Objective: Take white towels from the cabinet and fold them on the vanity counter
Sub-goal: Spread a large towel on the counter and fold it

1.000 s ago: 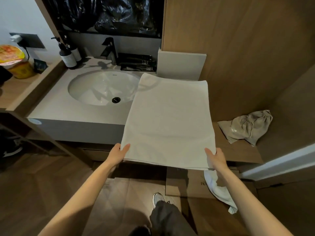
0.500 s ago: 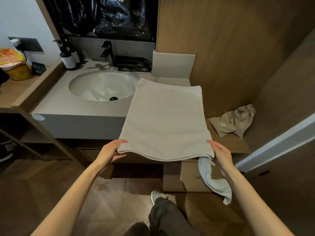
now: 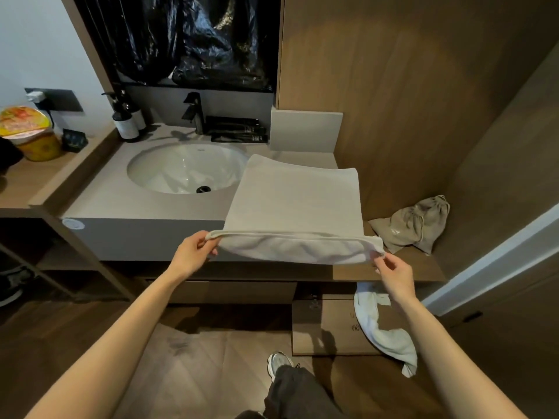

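Towel (image 3: pixel 293 204) lies on the right part of the desk (image 3: pixel 121 201), beside the sink (image 3: pixel 181 167), left far corner over the basin rim. Near edge lifted off the desk front. Left hand (image 3: pixel 192 255) pinches the near-left corner, right hand (image 3: pixel 393 275) pinches the near-right corner, fingers curled on the hem. Second towel (image 3: pixel 384 334) hangs below the right hand. Cloth bag (image 3: pixel 414 223) sits on the low shelf to the right, clear of the towel.

A black faucet (image 3: pixel 193 111) stands behind the sink (image 3: pixel 169 164) — pump bottles (image 3: pixel 127 124) to its left. A beige drawstring bag (image 3: pixel 414 223) lies on a wooden ledge (image 3: pixel 423 264).
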